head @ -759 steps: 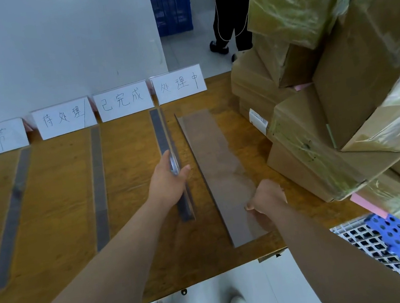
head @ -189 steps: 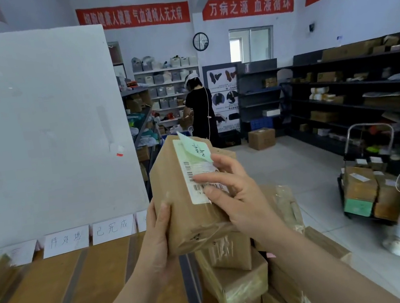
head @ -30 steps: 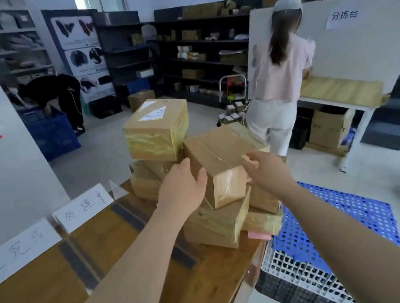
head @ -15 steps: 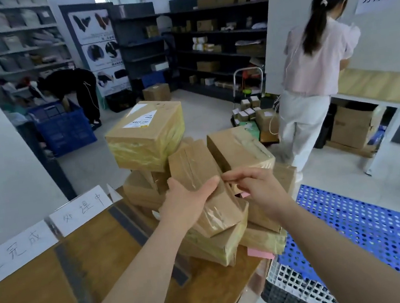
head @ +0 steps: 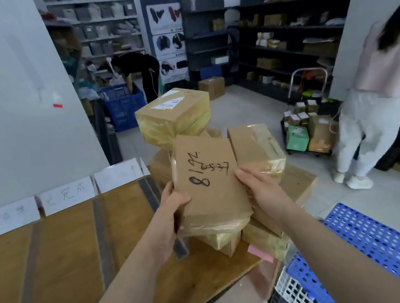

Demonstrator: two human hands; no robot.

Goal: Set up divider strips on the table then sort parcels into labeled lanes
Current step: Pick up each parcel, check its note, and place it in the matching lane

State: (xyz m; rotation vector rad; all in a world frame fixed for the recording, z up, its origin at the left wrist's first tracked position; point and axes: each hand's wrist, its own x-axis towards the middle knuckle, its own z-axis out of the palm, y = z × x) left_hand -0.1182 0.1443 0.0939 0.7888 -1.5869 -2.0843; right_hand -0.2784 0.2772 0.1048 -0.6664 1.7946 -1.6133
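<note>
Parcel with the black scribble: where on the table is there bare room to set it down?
Bare wood: the lane in front of the 已完成 card, between two divider strips, and the next lane rightwards. The table's right end is crowded with stacked parcels.

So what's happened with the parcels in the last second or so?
The flat brown cardboard parcel with black handwriting has come off the pile: the left hand and right hand, which were just reaching for it, now grip its sides and hold it up, written face toward the camera. The tape-wrapped box with the white label still tops the pile, and the grey divider strips and white lane cards are unchanged.
</note>
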